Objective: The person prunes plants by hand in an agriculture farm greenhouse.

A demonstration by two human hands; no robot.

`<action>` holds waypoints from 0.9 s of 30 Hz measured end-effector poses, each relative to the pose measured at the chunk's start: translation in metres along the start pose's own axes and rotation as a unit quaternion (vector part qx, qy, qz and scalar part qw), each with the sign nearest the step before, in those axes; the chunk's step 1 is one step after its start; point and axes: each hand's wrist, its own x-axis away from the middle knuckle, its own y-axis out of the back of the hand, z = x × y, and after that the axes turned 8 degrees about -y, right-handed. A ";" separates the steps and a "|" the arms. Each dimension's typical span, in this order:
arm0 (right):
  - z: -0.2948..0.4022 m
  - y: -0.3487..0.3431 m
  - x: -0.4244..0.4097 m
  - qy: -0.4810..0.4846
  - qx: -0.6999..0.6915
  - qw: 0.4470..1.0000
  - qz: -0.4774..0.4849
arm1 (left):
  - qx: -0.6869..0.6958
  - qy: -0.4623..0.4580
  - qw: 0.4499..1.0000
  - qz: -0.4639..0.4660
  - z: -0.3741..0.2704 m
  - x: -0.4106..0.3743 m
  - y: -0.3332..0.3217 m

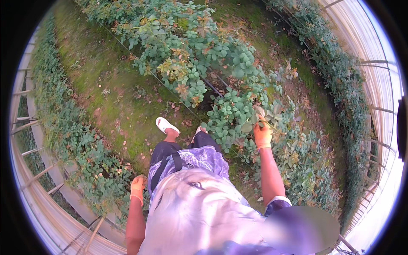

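My right hand [263, 132], in an orange glove, reaches into the row of leafy rose bushes [223, 110] before me. Its fingers are bent at a leafy stem [271, 117]; whether they grip it is hard to see. My left hand [138, 186], in a similar orange glove, hangs low at my left side with its fingers curled, near the edge of another row of bushes [92, 169]. Nothing can be made out in it, and its palm is hidden.
A thin wire [165, 85] runs along the near side of the middle row. Dark rods [213, 87] show among its leaves. Mossy ground [111, 95] with fallen leaves lies between the rows. A further row [344, 95] stands at the right, beside pale sheeting [369, 73] on poles.
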 end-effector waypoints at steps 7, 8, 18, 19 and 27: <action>0.141 0.101 -0.042 0.343 -0.105 0.929 -0.085 | 0.027 0.053 0.997 -0.039 0.057 0.005 -0.008; 0.179 0.097 -0.042 0.332 -0.079 0.939 -0.044 | 0.030 0.045 0.997 -0.051 0.071 0.009 0.006; 0.121 -0.079 -0.138 0.016 0.259 0.956 0.138 | 0.148 -0.012 0.989 -0.015 0.061 0.019 -0.005; 0.120 -0.088 -0.120 0.023 0.195 0.971 0.135 | 0.139 -0.014 0.990 -0.033 0.059 0.024 0.001; 0.054 -0.120 -0.027 -0.075 0.086 0.964 0.238 | -0.006 -0.068 0.998 -0.019 0.093 0.021 0.017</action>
